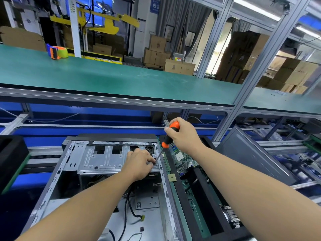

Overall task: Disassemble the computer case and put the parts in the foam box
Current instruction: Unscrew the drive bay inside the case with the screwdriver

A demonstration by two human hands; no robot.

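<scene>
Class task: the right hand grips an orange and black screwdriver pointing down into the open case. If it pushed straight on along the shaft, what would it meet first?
Probably the screw spot on the metal drive bracket, where the tip sits by the left hand fingertips; exact contact is unclear.

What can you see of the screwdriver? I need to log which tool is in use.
The screwdriver has an orange and black handle, plastic by its look, and a thin metal shaft. It tilts, handle up and right, tip down and left on the drive bracket. The right hand grips the handle; the left hand fingers sit at the tip.
</scene>
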